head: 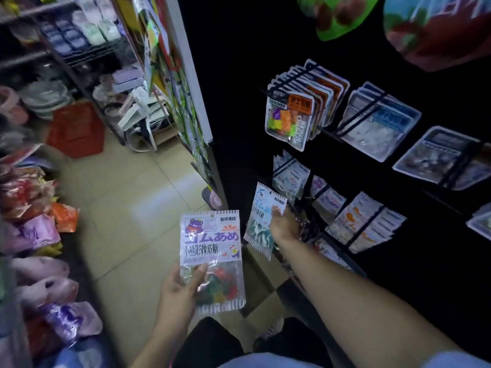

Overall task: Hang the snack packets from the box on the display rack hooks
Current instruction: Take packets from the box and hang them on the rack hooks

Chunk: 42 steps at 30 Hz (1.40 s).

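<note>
Left hand: grips gummy packet by its lower edge, upright over the floor
Right hand: pinches blue packet, tilted, just beside the display rack; hung packets above

Glossy clear plastic snack packets, smooth shiny tiled floor.

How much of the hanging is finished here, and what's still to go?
Several hooks on the black display rack already carry rows of hanging packets. In hand now: the right hand holds a blue gummy packet up near the lower hooks, not yet on one. The left hand grips a purple gummy packet, waiting its turn. The box shows only partly, so what remains inside is unclear.
</note>
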{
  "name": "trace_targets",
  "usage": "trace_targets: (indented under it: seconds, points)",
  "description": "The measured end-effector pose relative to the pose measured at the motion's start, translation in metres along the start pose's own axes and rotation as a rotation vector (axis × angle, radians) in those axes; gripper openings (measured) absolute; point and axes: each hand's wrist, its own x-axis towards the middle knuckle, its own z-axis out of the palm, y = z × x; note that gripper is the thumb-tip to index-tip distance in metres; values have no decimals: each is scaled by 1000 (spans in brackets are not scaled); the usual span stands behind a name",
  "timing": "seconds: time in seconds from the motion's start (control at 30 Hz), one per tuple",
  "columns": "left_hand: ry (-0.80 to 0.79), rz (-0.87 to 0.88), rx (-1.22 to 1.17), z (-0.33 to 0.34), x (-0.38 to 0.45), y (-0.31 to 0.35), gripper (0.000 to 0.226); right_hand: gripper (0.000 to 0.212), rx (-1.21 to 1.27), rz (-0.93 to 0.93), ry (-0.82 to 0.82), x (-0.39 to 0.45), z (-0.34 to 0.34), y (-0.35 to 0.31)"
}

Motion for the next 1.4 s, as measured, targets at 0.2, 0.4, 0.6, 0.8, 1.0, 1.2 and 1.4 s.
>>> trace_targets:
  seconds: [0.2, 0.4, 0.6, 0.8, 1.0, 1.2, 1.4]
  points:
    - [-107, -58, 20, 8, 39, 24, 24, 56, -23, 18, 24, 35, 19, -26]
    - [-229, -68, 137, -10, 95, 49, 26, 58, 90, 69, 124, 50, 47, -17]
    - [-344, -67, 244, -23, 136, 71, 24, 59, 228, 86, 256, 61, 59, -23]
    - [-455, -84, 281, -21, 154, 84, 24, 58, 187, 81, 306, 74, 68, -22]
    - [-485, -93, 297, -24, 164, 91, 25, 49, 237, 100, 339, 81, 74, -4]
    - [-490, -108, 350, -21, 169, 92, 24, 61, 75, 13, 262, 82, 71, 0]
    - [-509, -107, 365, -8, 170, 95, 24, 63, 105, -12, 275, 96, 71, 17]
